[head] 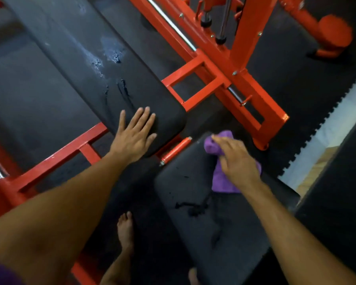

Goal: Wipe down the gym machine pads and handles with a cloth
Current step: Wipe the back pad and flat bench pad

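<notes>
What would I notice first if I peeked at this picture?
Probably the bright red machine frame, running from the top middle down to the right. Next comes the purple cloth, low and right of centre on the seat pad, with the right hand lying on it. The left hand rests flat on the end of the long black back pad, whose cover is cracked and scuffed.

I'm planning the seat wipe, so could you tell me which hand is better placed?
Right: the right hand already presses the cloth onto the seat pad; the left hand lies flat on the back pad.
</notes>
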### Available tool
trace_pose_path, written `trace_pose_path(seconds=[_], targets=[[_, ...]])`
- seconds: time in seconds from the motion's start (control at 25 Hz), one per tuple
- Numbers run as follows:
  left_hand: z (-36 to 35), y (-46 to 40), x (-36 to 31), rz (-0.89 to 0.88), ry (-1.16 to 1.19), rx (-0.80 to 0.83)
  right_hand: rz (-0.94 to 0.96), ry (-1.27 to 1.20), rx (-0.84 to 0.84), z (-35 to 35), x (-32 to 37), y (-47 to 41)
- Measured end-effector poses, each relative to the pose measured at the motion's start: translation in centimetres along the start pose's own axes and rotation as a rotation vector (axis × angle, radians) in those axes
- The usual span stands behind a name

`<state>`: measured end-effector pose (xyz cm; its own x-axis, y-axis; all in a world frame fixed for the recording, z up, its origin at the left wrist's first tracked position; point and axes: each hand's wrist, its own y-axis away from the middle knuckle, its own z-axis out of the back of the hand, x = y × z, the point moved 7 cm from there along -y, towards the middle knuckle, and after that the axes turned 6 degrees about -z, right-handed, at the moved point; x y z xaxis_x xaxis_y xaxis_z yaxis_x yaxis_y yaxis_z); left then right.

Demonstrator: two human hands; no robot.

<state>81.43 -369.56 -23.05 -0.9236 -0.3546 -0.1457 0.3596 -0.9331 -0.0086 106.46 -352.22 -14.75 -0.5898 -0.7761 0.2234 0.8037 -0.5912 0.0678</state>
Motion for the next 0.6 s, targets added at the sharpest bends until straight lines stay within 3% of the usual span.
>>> trace_pose_path(seconds=[0.12,0.24,0.32,0.44,0.52,0.6], targets=[[-0.8,-2.0,0.2,-0.081,-0.004,-0.039,0.006,0.147,0.089,-3.1,2.5,-6.5],[-0.7,-1.2,0.3,-0.097,0.029,-0.104,-0.030,0.227,0.095,-4.0,5.0,-5.8],[-0.4,-1.3,0.3,-0.108,0.028,-0.123,0.085,0.181,0.137,-4.9,9.5,-3.1],[-0.5,-1.3,0.2,-0.118,0.033,-0.121,0.426,0.113,0.279,-7.4,17.3,2.2],[-0.4,-1.2,0.2,-0.127,0.030,-0.130,0.593,0.168,0.327,-7.6,16.3,1.4],[-0.4,-1.3,0.4,-0.133,0.044,-0.134,0.490,0.253,0.217,-6.4,10.8,-3.1]])
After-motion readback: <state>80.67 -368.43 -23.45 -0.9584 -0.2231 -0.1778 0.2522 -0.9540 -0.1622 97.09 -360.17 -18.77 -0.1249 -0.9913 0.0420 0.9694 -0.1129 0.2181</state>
